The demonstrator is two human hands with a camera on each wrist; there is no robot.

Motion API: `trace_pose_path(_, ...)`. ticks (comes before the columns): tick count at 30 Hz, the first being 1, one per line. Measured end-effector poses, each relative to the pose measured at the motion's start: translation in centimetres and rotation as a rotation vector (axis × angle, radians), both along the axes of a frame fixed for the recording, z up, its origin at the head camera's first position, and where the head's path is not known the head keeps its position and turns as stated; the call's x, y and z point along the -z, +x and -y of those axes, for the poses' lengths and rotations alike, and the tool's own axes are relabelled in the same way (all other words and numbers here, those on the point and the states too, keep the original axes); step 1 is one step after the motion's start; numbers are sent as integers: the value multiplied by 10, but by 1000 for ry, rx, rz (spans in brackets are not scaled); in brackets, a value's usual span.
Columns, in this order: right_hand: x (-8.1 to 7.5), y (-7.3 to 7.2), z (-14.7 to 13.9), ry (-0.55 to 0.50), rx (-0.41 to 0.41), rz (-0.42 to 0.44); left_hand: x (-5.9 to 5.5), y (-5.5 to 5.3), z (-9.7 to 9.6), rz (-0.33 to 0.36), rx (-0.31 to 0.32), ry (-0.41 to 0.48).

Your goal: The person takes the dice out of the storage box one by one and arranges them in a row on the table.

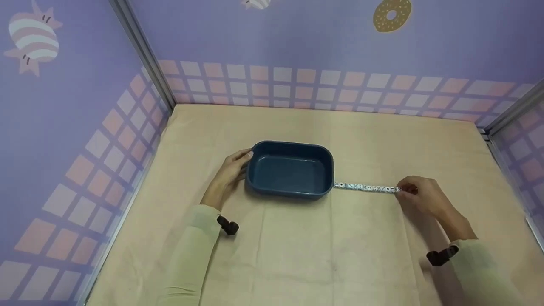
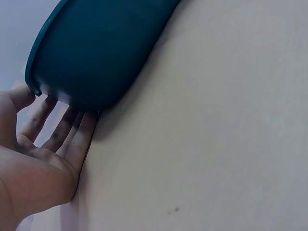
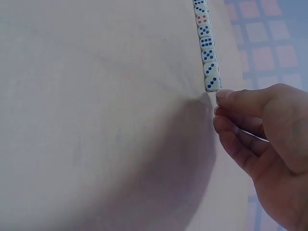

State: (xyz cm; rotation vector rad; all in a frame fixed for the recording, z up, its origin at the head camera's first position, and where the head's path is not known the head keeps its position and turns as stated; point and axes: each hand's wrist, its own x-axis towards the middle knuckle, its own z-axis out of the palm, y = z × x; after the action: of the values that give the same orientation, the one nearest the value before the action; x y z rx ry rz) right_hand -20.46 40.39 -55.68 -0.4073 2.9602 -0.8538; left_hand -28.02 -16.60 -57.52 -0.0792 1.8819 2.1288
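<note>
A dark blue rectangular dish (image 1: 290, 174) with rounded corners stands upright on the cloth. My left hand (image 1: 231, 170) is at its left end; in the left wrist view the thumb touches the rim and the fairly straight fingers (image 2: 61, 132) rest against the outer wall. From the dish's right side a straight row of white dice (image 1: 365, 187) runs rightward, with blue and red pips showing in the right wrist view. At the row's right end is my right hand (image 1: 425, 197), fingers curled, thumb tip touching or very near the end die (image 3: 212, 84). No die shows between its fingertips.
A cream cloth (image 1: 297, 246) with fold lines covers the table. Purple patterned panels (image 1: 297, 42) close off the back, left and right, joined by grey metal posts (image 1: 142, 51). Small black devices sit at both wrists.
</note>
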Motion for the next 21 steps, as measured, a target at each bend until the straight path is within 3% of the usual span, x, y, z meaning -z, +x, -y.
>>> trace_pose_path(14,9,-3,0,-30,-4,24,-1,-2,-1,20,-17,-34)
trace_pose_path(21,18,-3,0,-68,-6,-19,0,-2,0,16,-16,-44)
